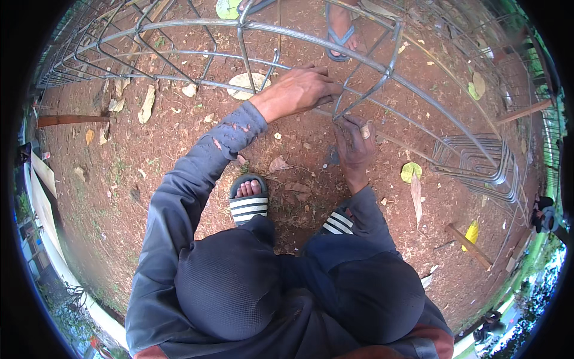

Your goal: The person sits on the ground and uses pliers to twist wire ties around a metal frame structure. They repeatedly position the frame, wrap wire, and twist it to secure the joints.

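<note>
1. Outdoors, daylight; reddish-brown dirt ground (128,230) w/ sparse grass (117,170).
2. Dry leaves (146,105) scattered; bright yellow leaf (471,234) lower R.
3. Wooden stake (73,120) far L.
4. Pale curved strip (84,281) lower L; sunlit greenery (541,287) lower R edge.

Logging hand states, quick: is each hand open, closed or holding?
Left hand: fingers curled near steel stirrup; grip unclear.
Right hand: fingers at stirrup's lower corner; grip unclear.

The left hand (297,93) hides part of the steel-rod cage (242,24).
</note>
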Motion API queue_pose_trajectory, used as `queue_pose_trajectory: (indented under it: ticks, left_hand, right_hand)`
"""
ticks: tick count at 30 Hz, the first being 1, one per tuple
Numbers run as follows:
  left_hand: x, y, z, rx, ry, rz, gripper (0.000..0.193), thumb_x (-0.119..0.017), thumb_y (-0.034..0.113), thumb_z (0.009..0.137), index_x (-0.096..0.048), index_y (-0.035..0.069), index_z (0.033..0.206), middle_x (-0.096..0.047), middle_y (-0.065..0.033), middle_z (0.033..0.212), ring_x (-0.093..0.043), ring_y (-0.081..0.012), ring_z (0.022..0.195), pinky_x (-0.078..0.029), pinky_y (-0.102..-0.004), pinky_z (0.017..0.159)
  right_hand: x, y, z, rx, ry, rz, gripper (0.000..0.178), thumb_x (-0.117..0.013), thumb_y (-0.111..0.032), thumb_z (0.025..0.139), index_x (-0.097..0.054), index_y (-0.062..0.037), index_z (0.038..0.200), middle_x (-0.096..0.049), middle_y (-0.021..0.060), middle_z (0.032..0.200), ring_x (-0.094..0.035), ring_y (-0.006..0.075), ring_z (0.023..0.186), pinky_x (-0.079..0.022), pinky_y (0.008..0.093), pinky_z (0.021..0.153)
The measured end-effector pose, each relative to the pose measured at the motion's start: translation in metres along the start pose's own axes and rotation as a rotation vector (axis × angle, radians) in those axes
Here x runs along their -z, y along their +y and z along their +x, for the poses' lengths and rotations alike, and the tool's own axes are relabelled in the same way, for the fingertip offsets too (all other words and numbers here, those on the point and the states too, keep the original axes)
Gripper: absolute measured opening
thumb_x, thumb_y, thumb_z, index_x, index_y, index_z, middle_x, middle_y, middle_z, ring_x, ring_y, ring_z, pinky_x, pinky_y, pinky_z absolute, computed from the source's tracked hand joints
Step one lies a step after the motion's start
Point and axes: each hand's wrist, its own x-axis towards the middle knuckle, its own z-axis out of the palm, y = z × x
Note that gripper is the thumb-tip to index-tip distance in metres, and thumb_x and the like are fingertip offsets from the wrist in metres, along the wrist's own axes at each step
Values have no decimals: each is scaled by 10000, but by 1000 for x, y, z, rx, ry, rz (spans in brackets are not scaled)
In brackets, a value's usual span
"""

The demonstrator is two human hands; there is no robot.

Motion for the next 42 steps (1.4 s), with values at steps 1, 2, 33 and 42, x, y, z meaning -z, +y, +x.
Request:
queue_pose_trajectory:
  ticks: [1, 2, 33, 42]
  left_hand:
    - [-2, -3, 2, 33, 5, -79, 202, -647, 199, 924, -737, 118, 1086, -703, -67, 1074, -668, -270, 1037, -513, -441, 928]
    - [-6, -3, 4, 22, 11, -35, 176, -649, 173, 914, -749, 101, 1040, -683, -71, 1046, -674, -284, 1030, -528, -433, 923]
    - [-64, -59, 10, 263, -714, -800, 350, -607, 222, 895, -758, -19, 1099, -729, -85, 969, -631, -186, 884, -482, -308, 792]
    - [-56, -52, 18, 419, -766, -785, 335, -603, 189, 855, -768, -17, 1062, -744, -102, 1014, -633, -193, 915, -470, -317, 792]
  right_hand:
    - [-1, -2, 2, -1, 13, -6, 212, -833, -47, 803, -721, -46, 983, -707, 93, 1037, -641, 309, 1018, -491, 422, 910]
    - [-2, -4, 5, -2, 25, -11, 215, -841, -55, 795, -713, -50, 968, -703, 90, 1027, -637, 309, 1009, -483, 425, 909]
    - [8, -37, -5, -851, -138, 342, 262, -785, -221, 924, -716, -12, 1067, -680, 178, 749, -684, 271, 699, -520, 375, 656]
    - [-6, -32, -18, -84, -86, -356, 279, -783, -205, 887, -645, -56, 1079, -680, 183, 928, -680, 394, 774, -537, 484, 653]
